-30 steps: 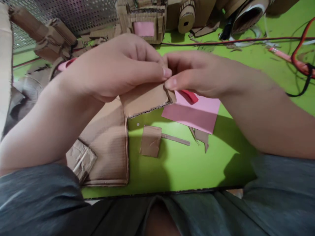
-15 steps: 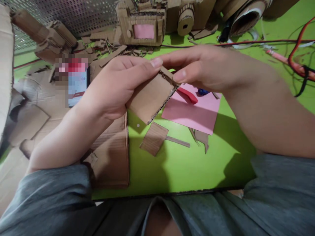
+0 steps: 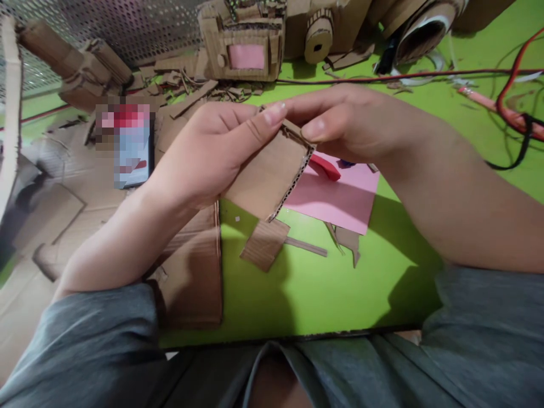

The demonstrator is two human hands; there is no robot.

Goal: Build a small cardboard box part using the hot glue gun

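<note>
Both hands grip one piece of cardboard, tilted above the green table, its corrugated edge facing right. My left hand is closed over its left side, the thumb lying along the top edge. My right hand pinches a narrow cardboard strip at the upper right edge, thumb in front; its other fingers are hidden behind. Beneath lie a small cardboard square and a thin cardboard strip. Behind the held piece, a red object rests on a pink sheet.
A cardboard model with a pink window stands at the back among scraps. To the left, a phone lies on cardboard sheets. A tape roll and red-black wires are at the right. Small cardboard offcuts lie near the pink sheet.
The held cardboard has shifted slightly right and down with my hands, covering more of the pink sheet. Both hands keep their grip.
</note>
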